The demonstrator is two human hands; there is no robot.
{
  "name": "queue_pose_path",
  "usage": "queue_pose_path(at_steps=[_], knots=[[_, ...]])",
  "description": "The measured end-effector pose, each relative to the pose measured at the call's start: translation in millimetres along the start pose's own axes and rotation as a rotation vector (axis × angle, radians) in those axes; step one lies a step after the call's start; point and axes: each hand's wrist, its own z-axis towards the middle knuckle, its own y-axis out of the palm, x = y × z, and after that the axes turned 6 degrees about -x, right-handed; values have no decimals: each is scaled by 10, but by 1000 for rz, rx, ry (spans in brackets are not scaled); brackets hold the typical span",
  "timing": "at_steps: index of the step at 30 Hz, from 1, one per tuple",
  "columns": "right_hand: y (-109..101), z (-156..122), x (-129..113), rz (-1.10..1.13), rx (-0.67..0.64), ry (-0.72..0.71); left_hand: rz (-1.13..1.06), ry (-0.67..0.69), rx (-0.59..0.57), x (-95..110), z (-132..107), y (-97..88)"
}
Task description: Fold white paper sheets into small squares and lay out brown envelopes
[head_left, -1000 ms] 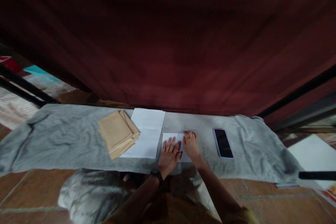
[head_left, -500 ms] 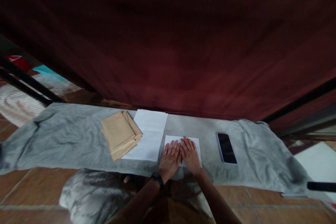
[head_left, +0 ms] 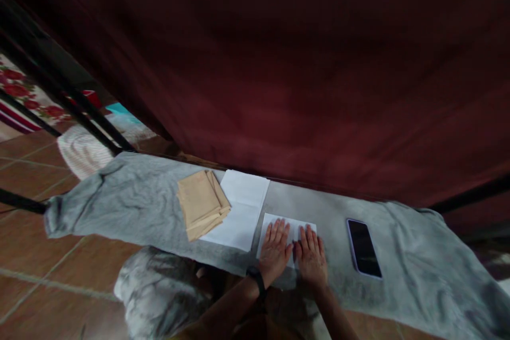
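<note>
Both my hands lie flat, fingers stretched out, on a small folded white paper [head_left: 291, 226] on a grey cloth [head_left: 135, 204]. My left hand [head_left: 274, 252] presses the paper's left half, and a black band sits on that wrist. My right hand [head_left: 311, 257] presses the right half, close beside the left. To the left of the paper lies a larger white sheet [head_left: 241, 210], with a stack of tan envelopes [head_left: 201, 203] overlapping its left edge.
A dark phone [head_left: 363, 248] lies screen up on the cloth to the right of my hands. A dark red curtain [head_left: 279, 74] hangs behind. Black metal bars [head_left: 59, 90] cross the left side over a tiled floor [head_left: 35, 271].
My right hand slid from the paper's top edge down beside my left, and both now press flat on it. The camera view has swung to the left.
</note>
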Motion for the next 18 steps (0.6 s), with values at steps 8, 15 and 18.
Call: queue_pose_path(at_steps=[8,15,18], knots=[[27,14,0,42,65,24,16,-112,28,-184,21,37],[88,-35,-280,93,45,-59,16,-259,84,-179,-85,125],[85,-87,-320,83,38,-83,-1,-255,65,-181,-77,116]])
